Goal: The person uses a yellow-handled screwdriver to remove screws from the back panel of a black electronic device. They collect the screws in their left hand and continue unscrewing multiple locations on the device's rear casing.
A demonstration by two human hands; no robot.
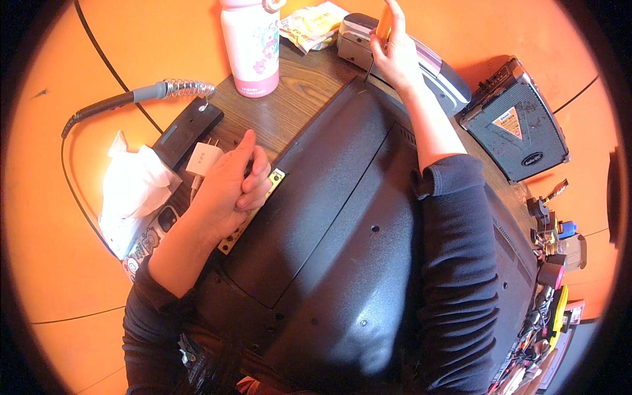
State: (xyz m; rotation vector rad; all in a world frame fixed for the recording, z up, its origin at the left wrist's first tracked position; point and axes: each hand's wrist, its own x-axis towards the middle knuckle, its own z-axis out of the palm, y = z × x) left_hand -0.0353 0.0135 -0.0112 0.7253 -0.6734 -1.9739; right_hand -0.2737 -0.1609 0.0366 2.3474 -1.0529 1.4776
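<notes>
Grips a yellow screwdriver (384,27) in the right hand (397,58), with finger and thumb closed on the handle. Points the thin shaft down by the far corner of a big black panel (342,217); cannot tell whether touching it or not. Has the left hand (238,181) at the panel's left edge, with bent fingers and the thumb poking out. Cannot tell about anything tucked inside those fingers. Has the big panel between the two hands and under the right arm, with little round holes and slots in it. Partly covers a yellow strip (275,179) with the left hand. Just left of that hand, has a white plug (201,160). A bit farther left, has a black stand (189,133), a soldering iron (135,97) in a wire coil, and white tissues (139,181). Just behind the right hand, has a long silver and black box (431,78). To the right of that hand, has a grey speaker (517,128). Well past the left hand, has a white and pink bottle (252,49).
</notes>
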